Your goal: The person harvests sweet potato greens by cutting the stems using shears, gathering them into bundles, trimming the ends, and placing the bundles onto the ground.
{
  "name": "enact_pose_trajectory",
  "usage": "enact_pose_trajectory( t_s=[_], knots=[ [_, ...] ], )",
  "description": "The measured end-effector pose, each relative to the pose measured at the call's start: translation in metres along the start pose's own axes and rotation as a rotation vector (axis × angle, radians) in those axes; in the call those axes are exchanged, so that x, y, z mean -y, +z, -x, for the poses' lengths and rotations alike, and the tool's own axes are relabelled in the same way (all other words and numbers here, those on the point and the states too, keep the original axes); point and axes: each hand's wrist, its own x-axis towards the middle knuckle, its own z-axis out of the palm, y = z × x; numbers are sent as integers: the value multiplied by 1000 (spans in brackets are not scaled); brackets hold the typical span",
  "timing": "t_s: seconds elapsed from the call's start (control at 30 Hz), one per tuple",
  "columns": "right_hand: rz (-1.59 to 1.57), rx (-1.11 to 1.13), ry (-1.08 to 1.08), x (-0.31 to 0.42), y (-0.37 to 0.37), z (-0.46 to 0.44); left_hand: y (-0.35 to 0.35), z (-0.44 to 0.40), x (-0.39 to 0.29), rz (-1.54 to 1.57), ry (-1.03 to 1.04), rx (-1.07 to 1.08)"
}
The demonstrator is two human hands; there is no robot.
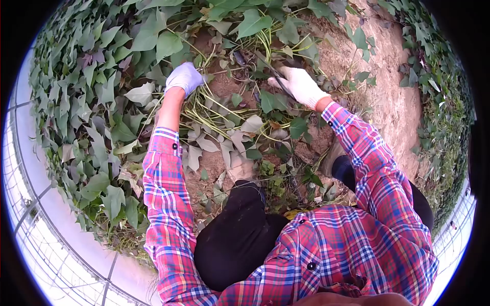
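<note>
My left hand [185, 79], in a pale lavender glove, is closed at a bunch of long green vine stems [209, 104] that trail down and to the right of it. My right hand [298, 85] wears a white knit glove. Its fingers grip a thin, dark, blade-like tool [276, 75], which slants up and left toward the stems; its exact kind is unclear. Between the hands lie brown soil [224, 84] and more cut or bent leafy vines. Several wilted grey-green leaves [206, 144] lie below the left hand.
Dense leafy vines [102, 102] cover the left side, and another leafy row [444, 102] runs along the right. A bare strip of soil [390, 97] lies between the rows. My bent dark-trousered leg [235, 234] is close below the stems. A gridded structure [35, 214] curves along the left edge.
</note>
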Motion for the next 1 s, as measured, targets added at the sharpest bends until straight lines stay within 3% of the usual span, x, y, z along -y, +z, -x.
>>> enact_pose_trajectory(
  t_s=[0.07,0.17,0.3,0.4,0.6,0.73,0.83,0.93,1.0],
  knots=[
    [83,128,16,11,-9,15,1,0,1,77,12,77],
    [234,283,-156,7,-5,42,8,2,9,143,55,100],
    [328,353,-141,4,9,52,12,14,36,305,108,94],
    [210,269,-132,2,13,53,4,61,70,608,217,81],
    [-56,7,-183,37,-3,21,10,139,117,1268,220,-53],
    [-124,-142,-333,65,-14,-18,14,133,101,1291,307,-91],
    [-151,-111,-313,80,-19,-38,16,116,93,1334,404,-31],
    [-147,-131,-391,70,-16,-59,16,112,85,1301,365,-27],
    [-38,-147,-335,57,-22,-72,19,110,84,1329,392,-19]
  ],
)
